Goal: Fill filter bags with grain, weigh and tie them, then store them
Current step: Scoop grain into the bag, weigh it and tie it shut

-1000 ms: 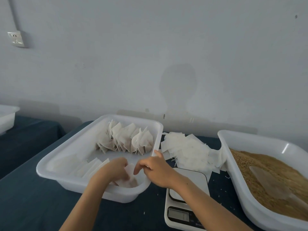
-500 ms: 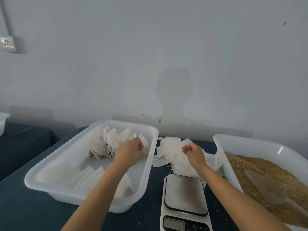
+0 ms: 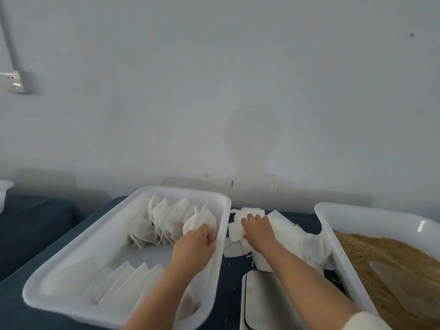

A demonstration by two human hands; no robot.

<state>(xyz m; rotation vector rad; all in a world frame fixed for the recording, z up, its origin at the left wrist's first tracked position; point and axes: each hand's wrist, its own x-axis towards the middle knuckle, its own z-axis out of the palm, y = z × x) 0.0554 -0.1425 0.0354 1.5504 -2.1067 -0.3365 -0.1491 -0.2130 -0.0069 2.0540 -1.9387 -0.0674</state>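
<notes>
— Where were the hands at that moment?

— The left hand (image 3: pixel 195 246) was inside the white storage tray (image 3: pixel 71 253), at the near end of the far row of filled filter bags (image 3: pixel 166 222). Its fingers were curled in against the nearest bag of that row, and it seemed to pinch that bag's edge, though the contact itself was partly hidden by the knuckles.

— And the other?

— The right hand (image 3: pixel 258 231) lay palm down on the pile of empty filter bags (image 3: pixel 292 236) on the dark table (image 3: pixel 35 236), between the two trays. Its fingers were fairly straight, spread over the top sheets and pressing on them rather than closing round any.

— Where was the grain?

— In the white tray on the right (image 3: pixel 357 215), a brown heap of grain (image 3: pixel 392 253) with a translucent scoop (image 3: pixel 400 279) lying on it, well apart from both hands.

— Anything nearer?

— A second row of bags (image 3: pixel 123 282) lay flat in the near part of the storage tray, and the scale (image 3: pixel 264 301) sat near the person, under the right forearm, nothing on its visible plate.
</notes>
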